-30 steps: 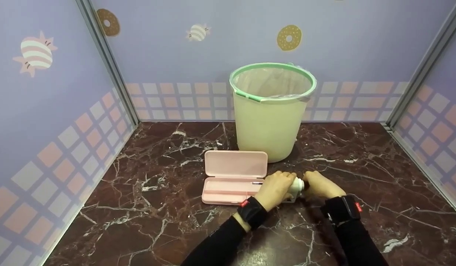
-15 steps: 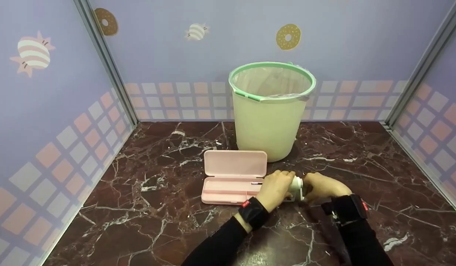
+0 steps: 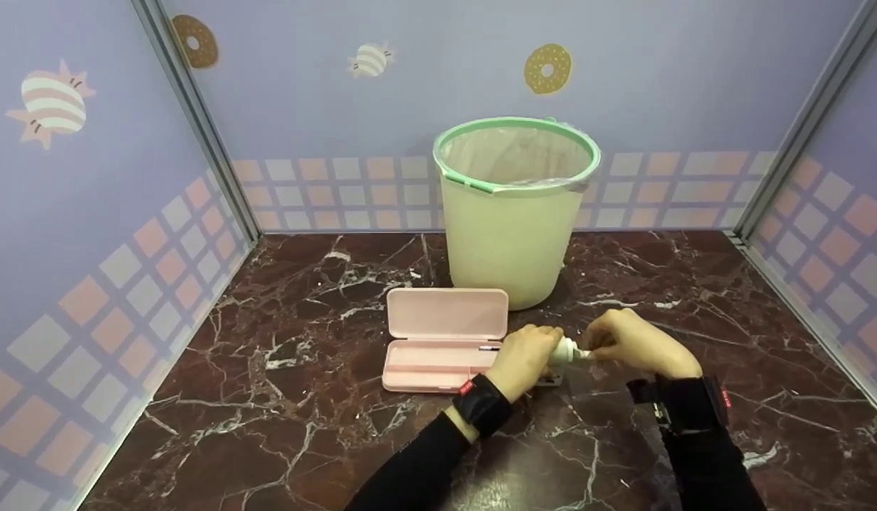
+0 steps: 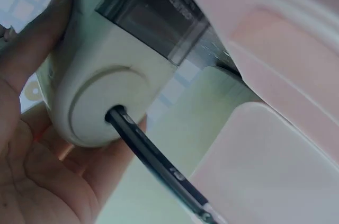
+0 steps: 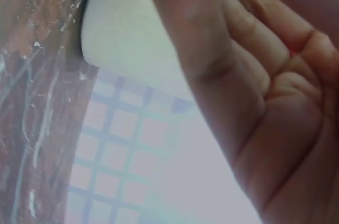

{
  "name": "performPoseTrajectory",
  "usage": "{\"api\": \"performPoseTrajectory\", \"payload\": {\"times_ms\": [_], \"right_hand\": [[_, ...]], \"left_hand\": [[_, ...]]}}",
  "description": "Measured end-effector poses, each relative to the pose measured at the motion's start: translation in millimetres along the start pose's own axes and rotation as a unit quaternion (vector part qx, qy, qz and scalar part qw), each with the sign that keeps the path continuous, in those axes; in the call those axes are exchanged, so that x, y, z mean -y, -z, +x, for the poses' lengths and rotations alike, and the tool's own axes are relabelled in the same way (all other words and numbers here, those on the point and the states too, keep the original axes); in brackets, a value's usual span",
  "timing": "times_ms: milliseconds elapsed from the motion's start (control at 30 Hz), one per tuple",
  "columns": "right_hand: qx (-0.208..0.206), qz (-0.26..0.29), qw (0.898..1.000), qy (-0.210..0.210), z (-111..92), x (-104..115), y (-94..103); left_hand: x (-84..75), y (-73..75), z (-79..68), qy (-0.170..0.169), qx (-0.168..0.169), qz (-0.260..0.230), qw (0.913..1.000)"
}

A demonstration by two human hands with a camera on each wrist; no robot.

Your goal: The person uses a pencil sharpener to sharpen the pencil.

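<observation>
Smooth plastic sharpener (image 4: 95,121), glossy pencil (image 4: 159,167), matt plastic case (image 3: 448,314), polished marble-patterned tabletop (image 3: 268,426), thin plastic bin liner (image 3: 509,152)

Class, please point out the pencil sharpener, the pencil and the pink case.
Pencil sharpener (image 4: 123,53): left wrist view, on its pale body.
Pencil (image 4: 159,163): left wrist view, on the middle of its dark shaft.
Pink case (image 3: 447,317): head view, on the inside of its open lid.

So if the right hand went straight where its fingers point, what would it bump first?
The right hand would probably first meet the small white plastic piece at its fingertips, then the pale, rounded plastic sharpener; depth is unclear.
</observation>
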State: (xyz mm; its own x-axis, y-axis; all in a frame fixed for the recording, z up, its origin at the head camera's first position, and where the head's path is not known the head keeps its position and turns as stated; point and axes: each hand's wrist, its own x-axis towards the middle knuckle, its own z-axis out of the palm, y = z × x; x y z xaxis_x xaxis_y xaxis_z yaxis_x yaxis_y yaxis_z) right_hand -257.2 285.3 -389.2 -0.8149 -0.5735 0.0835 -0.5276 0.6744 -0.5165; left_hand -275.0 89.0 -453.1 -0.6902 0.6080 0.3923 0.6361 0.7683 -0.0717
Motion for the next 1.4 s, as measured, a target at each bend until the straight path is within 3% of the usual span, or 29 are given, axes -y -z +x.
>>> {"api": "performPoseTrajectory", "payload": {"times_ms": [133, 533, 800, 1033, 1167, 1267, 1400], "right_hand": [[-0.052, -0.033, 0.998, -0.007, 1, 4, -1.0], [-0.123, 0.005, 0.992, -0.04, 14, -3, -10.6], [-0.225, -0.071, 0.97, -0.058, 33, -25, -32.0], [-0.202, -0.072, 0.974, -0.073, 41, -42, -45.9], [-0.196, -0.072, 0.975, -0.074, 41, -45, -47.7], [-0.195, -0.07, 0.976, -0.072, 42, -46, -48.6], [-0.199, -0.065, 0.975, -0.071, 42, -46, -49.5]], "left_hand": [[4.9, 0.8, 1.1, -0.015, 0.005, -0.023, 0.9996], [14.8, 1.7, 2.6, -0.029, 0.013, -0.028, 0.9991], [9.8, -0.9, -1.8, -0.048, 0.02, -0.03, 0.9982], [9.1, -1.1, -2.2, -0.058, 0.019, -0.01, 0.9981], [9.1, -0.1, -3.3, -0.066, 0.015, 0.027, 0.9973], [8.7, 1.2, -3.7, -0.064, 0.024, 0.049, 0.9964], [9.3, 5.0, -2.8, -0.051, 0.045, 0.038, 0.997]]}}
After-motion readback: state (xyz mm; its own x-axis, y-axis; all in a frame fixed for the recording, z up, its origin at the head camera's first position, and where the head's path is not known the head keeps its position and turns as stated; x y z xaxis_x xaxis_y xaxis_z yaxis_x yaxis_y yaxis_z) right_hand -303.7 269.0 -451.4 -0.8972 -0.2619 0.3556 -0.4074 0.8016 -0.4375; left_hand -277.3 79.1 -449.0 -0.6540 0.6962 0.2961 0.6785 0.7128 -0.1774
